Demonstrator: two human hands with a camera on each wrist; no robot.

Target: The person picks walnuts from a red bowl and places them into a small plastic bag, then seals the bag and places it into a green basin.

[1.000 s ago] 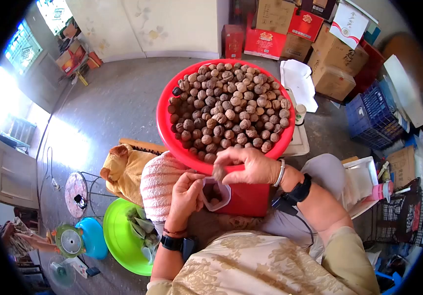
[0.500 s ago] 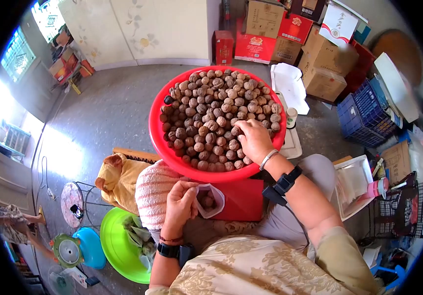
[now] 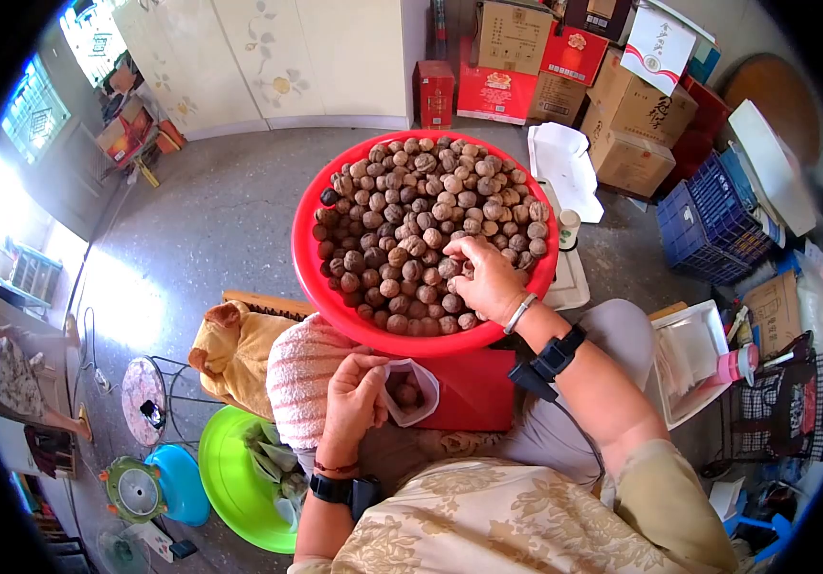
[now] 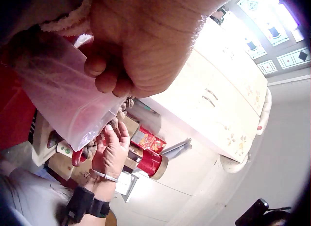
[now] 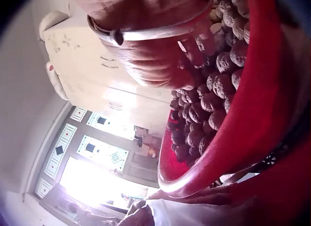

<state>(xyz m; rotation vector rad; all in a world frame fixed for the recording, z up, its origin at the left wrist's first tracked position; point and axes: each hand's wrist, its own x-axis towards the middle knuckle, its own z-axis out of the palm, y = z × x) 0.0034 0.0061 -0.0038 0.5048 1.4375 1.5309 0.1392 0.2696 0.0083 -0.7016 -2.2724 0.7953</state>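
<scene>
A heap of brown walnuts point(image 3: 383, 206) fills a wide red basin point(image 3: 304, 258). My right hand point(image 3: 490, 279) is at the near right of the heap, thumb and fingertips around a walnut point(image 3: 450, 268). In the left wrist view the right hand point(image 4: 111, 155) has its fingertips at the nuts; the right wrist view shows only its back. Lower down, my left hand point(image 3: 352, 392) pinches the edge of a translucent plastic bag point(image 3: 427, 409), whose mouth stands open upward with several walnuts inside. From the left wrist, the bag point(image 4: 68, 90) hangs beside the curled fingers point(image 4: 106, 83).
Beneath the bag lies a red surface point(image 3: 473, 392). A striped towel point(image 3: 296, 383) covers the left knee, and a green basin point(image 3: 230, 478) stands on the floor. Cartons point(image 3: 636, 115) and a blue crate point(image 3: 693, 230) are stacked at right. Another person's leg point(image 3: 48, 416) shows at far left.
My right hand has gone from beside the bag, where it held a walnut, up to the heap, then shifted slightly left there. The left hand still holds the bag. The other person has moved.
</scene>
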